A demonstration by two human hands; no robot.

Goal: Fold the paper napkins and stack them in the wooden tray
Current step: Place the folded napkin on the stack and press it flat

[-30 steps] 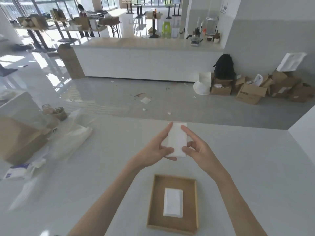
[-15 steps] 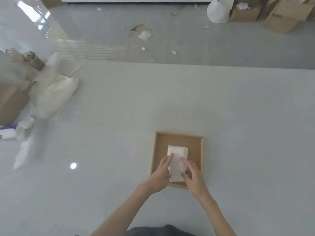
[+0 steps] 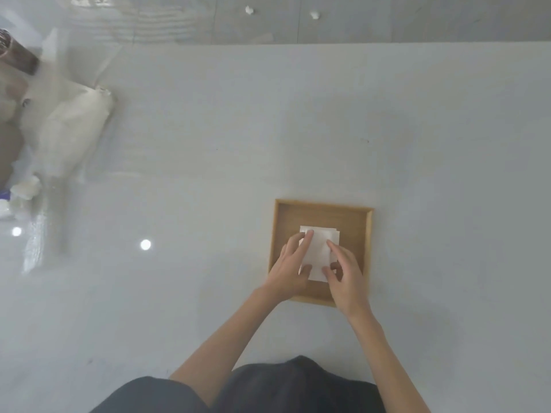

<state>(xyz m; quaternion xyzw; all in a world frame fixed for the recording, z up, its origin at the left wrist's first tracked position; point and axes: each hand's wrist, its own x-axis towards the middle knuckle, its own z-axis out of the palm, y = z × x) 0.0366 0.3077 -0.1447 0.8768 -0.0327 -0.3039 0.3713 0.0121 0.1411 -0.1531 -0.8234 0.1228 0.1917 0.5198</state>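
A square wooden tray [image 3: 354, 222] lies on the white table in front of me. In it sits a folded white napkin, its far edge [image 3: 333, 231] peeking out from under a second folded napkin [image 3: 319, 254] lying on top. My left hand [image 3: 290, 268] holds the top napkin's left edge between a finger above and the thumb at the near corner. On the other side, my right hand [image 3: 346, 271] holds its right edge the same way. Both hands are over the tray.
At the far left of the table [image 3: 208, 144] lie a clear plastic bag of white napkins [image 3: 71, 132], a brown box [image 3: 9, 144] and small paper bits. The table's far edge runs along the top, floor beyond.
The hands brought the folded napkin down from in front of me onto the napkin in the tray. My head tilted down, so the room dropped out of view.
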